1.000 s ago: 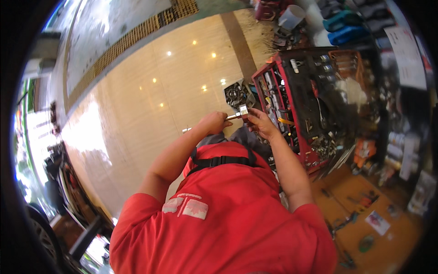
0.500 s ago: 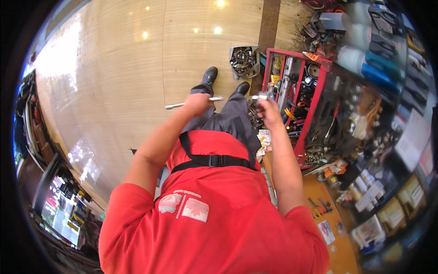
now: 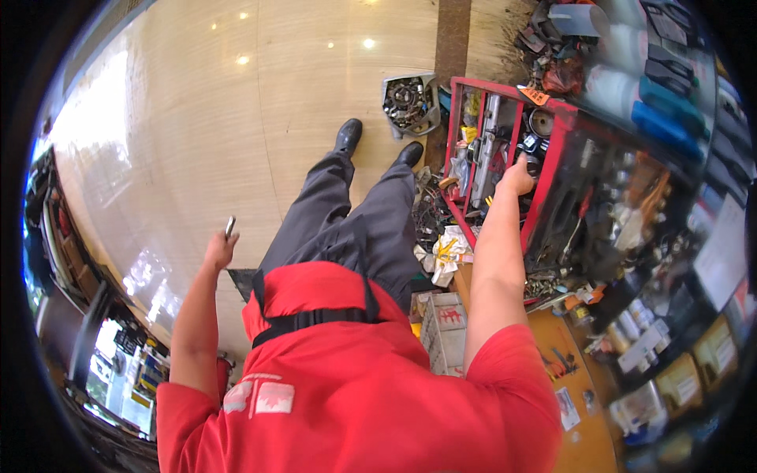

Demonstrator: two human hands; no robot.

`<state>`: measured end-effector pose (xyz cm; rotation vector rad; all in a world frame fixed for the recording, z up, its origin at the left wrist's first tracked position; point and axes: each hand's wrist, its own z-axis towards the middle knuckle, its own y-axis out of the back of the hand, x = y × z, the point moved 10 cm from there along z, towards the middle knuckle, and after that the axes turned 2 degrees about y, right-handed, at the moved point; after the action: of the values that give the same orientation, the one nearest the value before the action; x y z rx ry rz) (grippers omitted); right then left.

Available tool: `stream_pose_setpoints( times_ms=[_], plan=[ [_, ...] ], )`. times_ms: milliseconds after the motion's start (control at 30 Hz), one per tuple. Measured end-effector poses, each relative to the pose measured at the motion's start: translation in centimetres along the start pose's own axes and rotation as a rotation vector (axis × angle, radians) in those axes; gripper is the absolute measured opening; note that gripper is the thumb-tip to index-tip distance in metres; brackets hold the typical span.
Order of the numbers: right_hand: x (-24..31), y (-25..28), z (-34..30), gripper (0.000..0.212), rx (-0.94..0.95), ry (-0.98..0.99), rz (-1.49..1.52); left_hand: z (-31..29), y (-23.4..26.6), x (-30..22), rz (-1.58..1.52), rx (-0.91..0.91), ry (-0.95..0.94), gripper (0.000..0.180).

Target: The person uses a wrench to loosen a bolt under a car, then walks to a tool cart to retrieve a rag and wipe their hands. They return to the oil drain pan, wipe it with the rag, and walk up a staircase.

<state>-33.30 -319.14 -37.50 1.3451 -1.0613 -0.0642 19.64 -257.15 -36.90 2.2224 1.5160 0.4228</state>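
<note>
My left hand [image 3: 220, 249] is out over the floor at the left, closed around a silver metal bar-like tool [image 3: 230, 228]. Only its upper end shows, and my fist hides the rest. At the right, my right hand [image 3: 516, 176] reaches into a red tool chest [image 3: 550, 162]. Its fingers look bent in among dark and metal parts, and what they hold is hidden. Next to that hand, a round metal cup-shaped part [image 3: 542, 122] sits in a compartment. Long silver metal pieces [image 3: 486, 150] lie in the compartment to its left.
A grey bin [image 3: 430, 124] of metal parts stands on the floor beyond my boots [image 3: 348, 135]. Below the chest lie cables and a white cloth [image 3: 447, 254]. A pale crate [image 3: 444, 331] stands beside my right hip. Bottles [image 3: 666, 118] and crowded shelves line the right.
My left hand has moved left and toward me with the metal tool, turning it. My right hand, which held a shiny metal piece, has moved right into the tool chest. My torso has shifted.
</note>
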Motion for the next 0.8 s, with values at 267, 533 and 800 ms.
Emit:
stream_pose_setpoints(
  times_ms=[267, 533, 800],
  plan=[
    [1.0, -4.9, 9.6, 0.056, 0.023, 0.332, 0.048, -2.5, -1.2, -3.7, 0.036, 0.067, -0.005, 0.039],
    [2.0, -1.6, 6.4, 0.053, 0.043, 0.292, -0.256, -2.7, 3.7, -17.9, 0.264, -0.055, -0.225, 0.036],
    [3.8, 5.4, -9.4, 0.057, 0.316, 0.669, 0.074, -10.3, 1.9, -46.0, 0.686, -0.131, -0.783, 0.026]
  ],
)
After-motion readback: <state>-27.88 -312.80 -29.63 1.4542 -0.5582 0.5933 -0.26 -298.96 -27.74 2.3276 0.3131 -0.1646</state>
